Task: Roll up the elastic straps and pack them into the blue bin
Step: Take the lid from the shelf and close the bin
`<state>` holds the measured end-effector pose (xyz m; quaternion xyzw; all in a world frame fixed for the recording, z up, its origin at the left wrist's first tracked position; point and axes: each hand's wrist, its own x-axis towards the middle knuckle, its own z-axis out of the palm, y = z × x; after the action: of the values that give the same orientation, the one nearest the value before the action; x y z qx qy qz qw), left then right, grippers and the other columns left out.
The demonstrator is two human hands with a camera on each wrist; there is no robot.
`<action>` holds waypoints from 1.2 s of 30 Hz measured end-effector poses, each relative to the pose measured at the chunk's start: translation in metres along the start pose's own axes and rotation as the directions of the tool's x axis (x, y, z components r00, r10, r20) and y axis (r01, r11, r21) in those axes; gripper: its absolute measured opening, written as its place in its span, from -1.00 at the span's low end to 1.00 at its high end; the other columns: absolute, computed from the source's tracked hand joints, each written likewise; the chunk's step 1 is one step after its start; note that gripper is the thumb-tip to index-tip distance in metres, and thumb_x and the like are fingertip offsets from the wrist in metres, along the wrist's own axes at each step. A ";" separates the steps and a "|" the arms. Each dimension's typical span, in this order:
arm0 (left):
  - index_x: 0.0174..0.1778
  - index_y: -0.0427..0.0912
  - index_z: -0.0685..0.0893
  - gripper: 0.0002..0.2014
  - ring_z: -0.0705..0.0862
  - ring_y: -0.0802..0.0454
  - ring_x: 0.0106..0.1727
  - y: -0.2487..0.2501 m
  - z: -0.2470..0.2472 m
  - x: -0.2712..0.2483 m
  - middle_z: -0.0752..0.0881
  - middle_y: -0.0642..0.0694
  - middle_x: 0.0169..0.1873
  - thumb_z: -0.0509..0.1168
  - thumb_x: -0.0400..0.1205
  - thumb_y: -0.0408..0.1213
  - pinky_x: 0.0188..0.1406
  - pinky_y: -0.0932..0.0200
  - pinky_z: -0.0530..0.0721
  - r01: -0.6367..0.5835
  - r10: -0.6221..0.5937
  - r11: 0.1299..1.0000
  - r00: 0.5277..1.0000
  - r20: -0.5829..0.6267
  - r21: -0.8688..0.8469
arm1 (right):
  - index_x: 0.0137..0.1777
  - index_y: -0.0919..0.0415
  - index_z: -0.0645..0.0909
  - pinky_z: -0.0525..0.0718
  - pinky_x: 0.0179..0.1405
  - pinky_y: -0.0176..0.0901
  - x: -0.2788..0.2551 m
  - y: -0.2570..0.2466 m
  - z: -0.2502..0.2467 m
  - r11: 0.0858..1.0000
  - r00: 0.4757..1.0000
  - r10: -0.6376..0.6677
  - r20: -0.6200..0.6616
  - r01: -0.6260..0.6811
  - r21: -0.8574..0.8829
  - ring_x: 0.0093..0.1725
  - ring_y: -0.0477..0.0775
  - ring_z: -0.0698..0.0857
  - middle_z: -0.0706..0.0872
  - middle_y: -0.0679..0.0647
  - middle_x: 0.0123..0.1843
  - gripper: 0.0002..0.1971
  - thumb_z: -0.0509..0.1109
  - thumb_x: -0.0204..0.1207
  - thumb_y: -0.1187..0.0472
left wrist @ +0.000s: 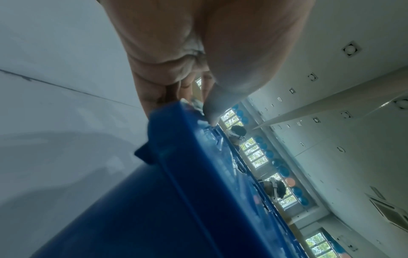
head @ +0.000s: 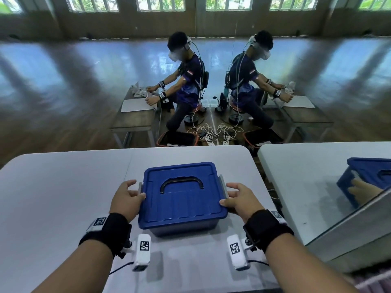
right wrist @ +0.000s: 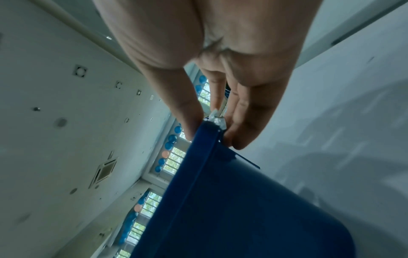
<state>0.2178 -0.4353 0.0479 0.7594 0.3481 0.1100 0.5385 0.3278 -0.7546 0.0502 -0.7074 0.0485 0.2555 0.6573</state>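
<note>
The blue bin (head: 182, 199) stands in the middle of the white table (head: 63, 197) with its lid on and a black handle (head: 181, 182) lying flat in the lid. My left hand (head: 129, 196) pinches the lid's left edge by the grey latch (head: 140, 187), thumb on top. My right hand (head: 237, 197) pinches the right edge by the other latch (head: 223, 185) in the same way. The left wrist view shows the thumb pressed on the bin (left wrist: 176, 200) rim; the right wrist view shows thumb and fingers clamping the bin (right wrist: 220, 200) edge. No elastic straps are in view.
A mirror panel (head: 359, 208) leans at the right on a second white table (head: 296, 166) and reflects the bin and my hand. Beyond the table's far edge a person (head: 186, 81) sits at a low table, with cables and a dark crate (head: 177, 138) on the floor.
</note>
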 end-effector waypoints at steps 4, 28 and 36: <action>0.53 -0.12 0.47 -0.45 0.75 -0.15 -0.03 0.004 0.001 -0.002 0.72 -0.16 -0.05 0.44 0.62 -0.39 -0.02 -0.20 0.81 0.003 -0.003 1.000 1.000 -0.019 -0.009 | 0.42 0.24 0.49 0.83 0.08 0.17 -0.004 -0.007 0.003 0.993 0.998 -0.052 -0.044 0.047 -0.108 0.13 0.29 0.76 0.68 0.26 0.20 -0.35 0.57 0.34 0.58; 0.14 -0.27 0.69 -0.84 0.75 -0.27 -0.07 0.013 -0.006 0.004 0.78 -0.38 -0.01 0.33 0.69 -0.51 -0.03 -0.19 0.79 0.236 -0.205 0.965 0.951 0.231 -0.115 | 0.39 0.34 0.54 0.80 -0.14 0.10 -0.006 -0.014 0.009 0.992 0.996 0.093 0.005 -0.094 0.089 -0.29 0.15 0.71 0.71 0.31 -0.19 -0.63 0.26 0.62 0.56; 0.22 -0.17 0.62 -0.70 0.81 -0.17 -0.12 0.006 -0.012 -0.005 0.82 -0.22 -0.12 0.50 0.61 -0.27 -0.21 -0.15 0.85 0.006 -0.006 1.000 0.996 0.084 0.001 | 0.36 0.33 0.52 0.80 -0.09 0.16 -0.004 -0.012 0.013 0.992 0.997 0.078 0.016 -0.079 0.102 -0.25 0.21 0.73 0.71 0.32 -0.19 -0.63 0.27 0.59 0.59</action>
<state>0.2098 -0.4306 0.0591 0.7626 0.3276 0.0763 0.5525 0.3248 -0.7414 0.0629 -0.6687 0.0853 0.2826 0.6824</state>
